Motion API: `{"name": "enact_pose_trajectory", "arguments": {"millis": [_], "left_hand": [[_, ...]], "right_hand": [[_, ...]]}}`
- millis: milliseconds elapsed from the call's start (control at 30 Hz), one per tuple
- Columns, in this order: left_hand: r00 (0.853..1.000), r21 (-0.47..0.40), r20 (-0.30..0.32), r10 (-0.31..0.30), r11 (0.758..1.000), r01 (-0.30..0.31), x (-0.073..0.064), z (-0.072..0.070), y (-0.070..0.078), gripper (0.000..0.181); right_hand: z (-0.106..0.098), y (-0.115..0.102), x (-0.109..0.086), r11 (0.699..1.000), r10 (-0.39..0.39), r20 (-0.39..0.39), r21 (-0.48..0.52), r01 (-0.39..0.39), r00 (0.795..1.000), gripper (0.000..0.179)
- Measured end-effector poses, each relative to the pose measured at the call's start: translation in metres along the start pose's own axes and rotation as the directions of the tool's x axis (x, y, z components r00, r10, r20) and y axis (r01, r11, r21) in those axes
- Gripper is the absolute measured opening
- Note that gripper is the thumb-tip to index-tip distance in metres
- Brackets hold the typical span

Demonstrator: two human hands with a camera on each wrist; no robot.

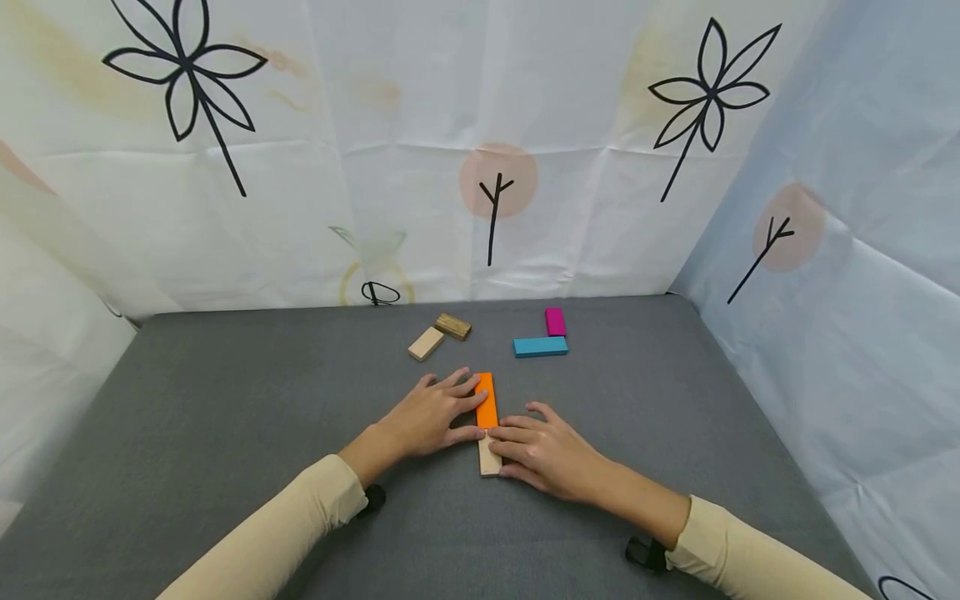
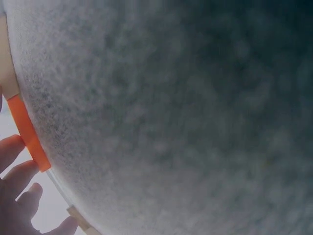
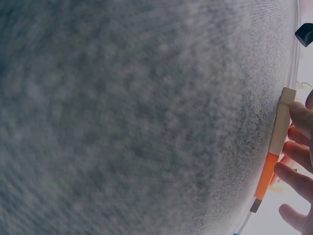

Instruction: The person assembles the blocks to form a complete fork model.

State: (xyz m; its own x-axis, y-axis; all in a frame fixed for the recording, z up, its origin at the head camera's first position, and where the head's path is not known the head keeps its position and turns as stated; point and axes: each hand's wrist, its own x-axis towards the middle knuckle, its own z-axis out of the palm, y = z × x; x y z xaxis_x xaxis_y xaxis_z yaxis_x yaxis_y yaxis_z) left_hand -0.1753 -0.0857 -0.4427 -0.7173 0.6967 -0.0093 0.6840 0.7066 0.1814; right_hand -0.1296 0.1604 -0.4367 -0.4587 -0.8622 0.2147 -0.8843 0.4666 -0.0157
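Observation:
An orange wooden block [image 1: 487,398] and a pale wooden block [image 1: 490,460] lie end to end on the grey table, in one line running away from me. From the left, my left hand [image 1: 431,417] touches the orange block with extended fingertips, its thumb near the joint. My right hand [image 1: 551,454] lies on the other side, fingers spread, fingertips touching the pale block and the joint. In the left wrist view, fingers [image 2: 22,178] reach the orange block [image 2: 29,134]. The right wrist view shows fingertips along the pale block [image 3: 281,125].
Beyond the hands, another pale block [image 1: 426,343] touches a brown block [image 1: 453,326] at a corner. To their right, a blue block [image 1: 541,347] lies crosswise with a magenta block [image 1: 555,322] behind it. Printed fabric walls [image 1: 420,200] surround the grey table [image 1: 225,400].

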Motion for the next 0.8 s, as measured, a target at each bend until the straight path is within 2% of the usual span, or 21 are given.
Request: {"name": "enact_pose_trajectory", "arguments": {"millis": [567, 800], "left_hand": [[1.0, 0.001, 0.006, -0.024, 1.0, 0.024, -0.0023, 0.0007, 0.0064, 0.067], [1.0, 0.019, -0.026, -0.017, 1.0, 0.017, -0.0049, 0.0032, 0.0091, 0.063]], "right_hand": [[-0.0021, -0.0009, -0.0013, 0.998, 0.037, 0.008, 0.044, -0.037, 0.999, 0.035], [-0.0009, -0.0015, -0.0026, 0.998, 0.026, -0.013, 0.049, -0.025, 1.0, 0.034]]}}
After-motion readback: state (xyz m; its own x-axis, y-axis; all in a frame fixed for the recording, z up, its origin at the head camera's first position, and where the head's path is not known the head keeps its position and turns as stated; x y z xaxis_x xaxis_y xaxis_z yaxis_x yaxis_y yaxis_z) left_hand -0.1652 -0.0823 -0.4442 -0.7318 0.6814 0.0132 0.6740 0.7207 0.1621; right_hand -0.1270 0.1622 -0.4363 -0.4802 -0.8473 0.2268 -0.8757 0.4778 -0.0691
